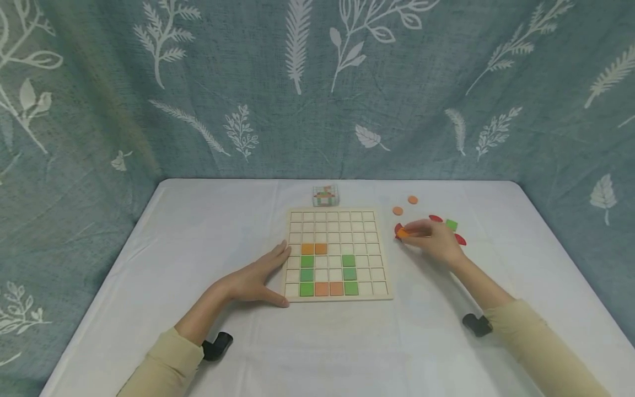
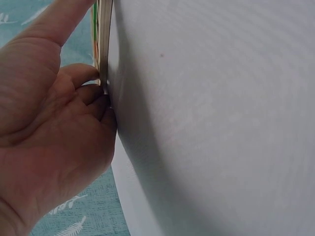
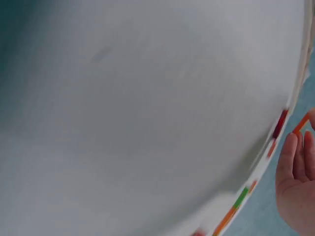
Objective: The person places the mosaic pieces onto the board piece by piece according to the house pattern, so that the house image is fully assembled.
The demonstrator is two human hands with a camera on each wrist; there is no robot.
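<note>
Two orange discs [image 1: 413, 199] and some red pieces [image 1: 435, 219] to the right of a gridded board [image 1: 371, 262] in the head view; touches the board's left edge with the left hand [image 1: 257, 278], thumb spread wide from the fingers, and pinches an orange tile [image 1: 402, 234] narrowly in the right hand [image 1: 436, 242], just right of the board, near a loose green square [image 1: 451, 225]. From the left wrist, rests that hand beside the board's edge on the white table [image 1: 337, 353], grip wide. From the right wrist, holds the orange tile at the fingertips, near blurred red and green pieces [image 3: 241, 197].
</note>
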